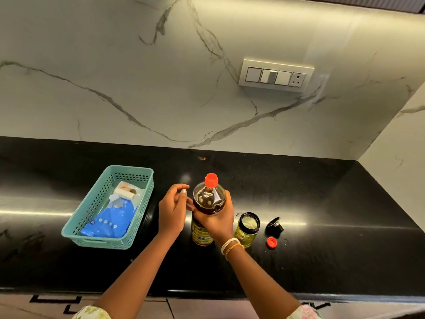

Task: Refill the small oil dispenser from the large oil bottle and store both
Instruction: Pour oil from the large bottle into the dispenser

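Right now the right hand [215,221] grips the large oil bottle [208,203] around its middle, fingers curled round it. The bottle stands upright on the black counter [322,203], and its red cap [211,180] is on top. The left hand [173,209] hovers just beside the bottle with loose fingers, holding nothing — it may just brush the bottle's side, but I cannot tell.

Just to the right of the right hand stands the small oil dispenser [247,229], with its mouth open. Its black lid [275,225] lies a little further right, and a small red cap [271,242] sits near that.

I think the step is either getting ready to pour or closing up after pouring — how much oil the dispenser holds is hard to see. If pouring comes next, the red cap on top must come off first, and the bottle must tip slowly over the small mouth so no oil spills. If it is done, the black lid goes back on.

Left of the left hand is a teal basket [92,226] with a blue packet [110,221] inside. Behind both hands the counter is bare up to the wall. The front edge of the counter is close to the wrists, so the bottle should stay well back from it.
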Demonstrator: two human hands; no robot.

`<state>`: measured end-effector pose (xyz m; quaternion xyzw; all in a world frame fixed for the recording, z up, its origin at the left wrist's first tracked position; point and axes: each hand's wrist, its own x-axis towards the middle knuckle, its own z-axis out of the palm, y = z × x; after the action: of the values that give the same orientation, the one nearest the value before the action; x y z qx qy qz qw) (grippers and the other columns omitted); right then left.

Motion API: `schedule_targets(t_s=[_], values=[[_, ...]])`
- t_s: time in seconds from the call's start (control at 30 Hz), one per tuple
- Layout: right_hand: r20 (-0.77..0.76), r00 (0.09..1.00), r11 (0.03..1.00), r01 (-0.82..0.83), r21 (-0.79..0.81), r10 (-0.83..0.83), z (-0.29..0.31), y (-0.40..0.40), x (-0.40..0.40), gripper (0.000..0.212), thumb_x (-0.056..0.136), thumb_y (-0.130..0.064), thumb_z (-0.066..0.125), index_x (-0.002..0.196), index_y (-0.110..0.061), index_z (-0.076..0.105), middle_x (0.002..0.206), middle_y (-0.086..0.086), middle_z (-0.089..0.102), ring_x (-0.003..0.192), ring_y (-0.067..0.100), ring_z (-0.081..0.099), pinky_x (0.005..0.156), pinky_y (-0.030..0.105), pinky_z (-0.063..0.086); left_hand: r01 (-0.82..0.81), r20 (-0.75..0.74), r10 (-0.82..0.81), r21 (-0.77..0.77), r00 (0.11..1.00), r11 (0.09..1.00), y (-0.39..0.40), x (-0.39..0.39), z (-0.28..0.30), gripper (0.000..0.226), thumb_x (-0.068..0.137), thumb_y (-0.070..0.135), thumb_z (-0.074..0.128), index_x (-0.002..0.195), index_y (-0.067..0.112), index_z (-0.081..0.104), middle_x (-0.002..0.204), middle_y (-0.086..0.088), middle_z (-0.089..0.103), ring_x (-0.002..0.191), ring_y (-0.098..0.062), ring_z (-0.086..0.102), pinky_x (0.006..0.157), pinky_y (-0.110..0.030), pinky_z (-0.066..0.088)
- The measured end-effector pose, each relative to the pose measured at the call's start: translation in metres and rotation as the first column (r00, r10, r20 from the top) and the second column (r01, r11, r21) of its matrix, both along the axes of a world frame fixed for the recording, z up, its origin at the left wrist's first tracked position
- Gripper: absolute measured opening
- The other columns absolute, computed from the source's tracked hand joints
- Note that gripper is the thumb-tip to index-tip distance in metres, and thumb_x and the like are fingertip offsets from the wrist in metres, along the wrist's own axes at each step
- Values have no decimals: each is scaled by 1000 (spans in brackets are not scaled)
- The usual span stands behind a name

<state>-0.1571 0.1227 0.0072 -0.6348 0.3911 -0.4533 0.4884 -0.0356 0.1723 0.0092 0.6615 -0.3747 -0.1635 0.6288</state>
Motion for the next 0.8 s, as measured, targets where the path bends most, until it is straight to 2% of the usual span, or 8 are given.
schedule_targets(t_s=[0.13, 0.2, 0.3, 0.53, 0.67, 0.8], values=[[43, 994, 995, 96, 19, -96, -3, 13, -6, 64, 53, -31, 91, 103, -41, 52, 101, -17, 68, 93, 4, 69, 75, 19, 55, 50, -13, -49, 8, 999, 999, -10, 3, -6, 18, 99, 11, 49, 102, 18, 64, 69, 3, 71, 60, -9, 68, 56, -20, 53], [62, 988, 990, 137, 31, -139, -2, 19, -12, 65, 52, -37, 92, 103, -44, 51, 102, -18, 67, 95, 4, 68, 76, 18, 55, 76, -30, -76, 19, 997, 997, -14, 2, -9, 18, 99, 12, 48, 100, 20, 64, 68, -1, 71, 61, -14, 69, 55, -22, 54], [104, 978, 984, 180, 8, -180, 1, 27, -29, 65, 53, -35, 93, 104, -41, 53, 102, -14, 69, 96, 9, 68, 79, 20, 55, 113, -30, -112, 29, 993, 993, -18, -3, -11, 19, 99, 13, 49, 97, 25, 64, 68, -1, 71, 61, -14, 69, 54, -24, 55], [90, 983, 984, 165, -72, -158, 23, 38, -89, 65, 55, -33, 91, 110, -37, 56, 105, -8, 70, 99, 14, 69, 83, 24, 56, 179, -38, -176, 108, 984, 978, -24, -40, -19, 23, 95, 10, 52, 91, 30, 62, 60, 1, 69, 58, -14, 68, 59, -36, 58], [53, 990, 984, 137, -113, -132, 37, 29, -126, 66, 56, -27, 91, 112, -28, 58, 107, -8, 70, 100, 12, 69, 81, 20, 55, 185, -42, -180, 164, 983, 969, -28, -66, -26, 19, 93, 9, 53, 93, 25, 63, 62, 1, 68, 60, -10, 67, 60, -30, 56], [-24, 996, 982, 78, -172, -84, 49, 12, -158, 63, 55, -29, 92, 108, -28, 59, 104, -7, 71, 97, 14, 69, 80, 23, 56, 198, 2, -202, 204, 979, 959, -32, -91, -28, 19, 89, 7, 58, 97, 24, 63, 70, 2, 66, 67, -14, 64, 58, -12, 47]])
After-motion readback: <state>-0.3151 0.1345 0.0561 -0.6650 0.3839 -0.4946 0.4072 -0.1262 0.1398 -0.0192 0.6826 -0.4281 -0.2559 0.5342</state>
